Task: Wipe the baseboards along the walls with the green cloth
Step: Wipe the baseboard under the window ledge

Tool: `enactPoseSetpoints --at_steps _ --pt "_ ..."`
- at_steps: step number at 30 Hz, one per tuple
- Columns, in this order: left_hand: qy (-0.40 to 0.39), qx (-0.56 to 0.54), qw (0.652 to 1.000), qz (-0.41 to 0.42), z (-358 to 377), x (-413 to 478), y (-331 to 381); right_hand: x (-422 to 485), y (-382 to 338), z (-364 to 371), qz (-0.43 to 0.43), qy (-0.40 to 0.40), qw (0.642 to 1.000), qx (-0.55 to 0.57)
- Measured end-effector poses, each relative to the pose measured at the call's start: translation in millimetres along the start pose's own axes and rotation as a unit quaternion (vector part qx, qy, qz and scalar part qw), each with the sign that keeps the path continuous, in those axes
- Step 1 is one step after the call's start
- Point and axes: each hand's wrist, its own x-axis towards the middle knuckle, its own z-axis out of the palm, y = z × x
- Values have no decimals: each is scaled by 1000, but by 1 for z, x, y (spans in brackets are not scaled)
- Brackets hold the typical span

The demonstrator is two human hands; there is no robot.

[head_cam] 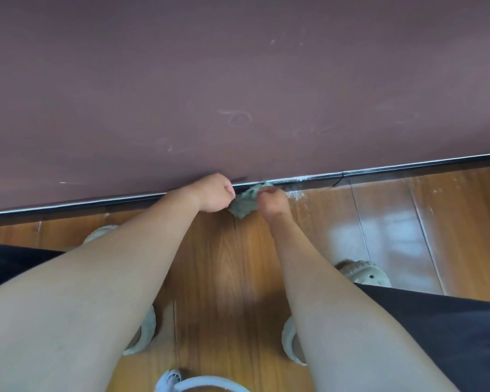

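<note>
A crumpled, dusty green cloth (245,201) sits against the dark baseboard (379,172) where the maroon wall (238,80) meets the wooden floor. Both hands hold it. My left hand (214,193) has its fingers curled on the cloth's left edge, and my right hand (273,200) grips its right side. White dust lies on the baseboard's top edge and on the floor just right of my right hand.
Glossy wood floor (393,230) runs along the wall. My feet in pale clogs (364,271) stand on either side, with dark shorts at both frame edges. A white neck fan (198,381) hangs at the bottom. Faint scribbles mark the wall.
</note>
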Motion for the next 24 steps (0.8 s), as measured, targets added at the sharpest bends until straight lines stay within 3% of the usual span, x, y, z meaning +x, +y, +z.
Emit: enactPoseSetpoints --at_steps 2,4,7,12,15,20,22,24 --pt "-5 2 1000 5 0 0 1 9 9 -21 29 79 995 59" --pt "0 1 1000 8 0 1 2 16 16 -32 38 95 990 98" --pt "-7 -1 1000 15 -1 3 5 15 18 -20 26 13 997 68" --pt "13 -7 1000 27 1 6 8 1 10 21 -49 -147 977 -144" --pt "5 -4 1000 30 3 7 4 -5 -6 11 -92 -98 960 -244" --pt "7 11 1000 21 -2 3 -10 14 10 -27 -20 35 988 -148" --pt "5 19 1000 12 -3 1 -17 11 10 -25 -19 22 991 -134" --pt "-2 26 1000 4 -1 2 -19 4 12 -9 -38 -41 988 -144"
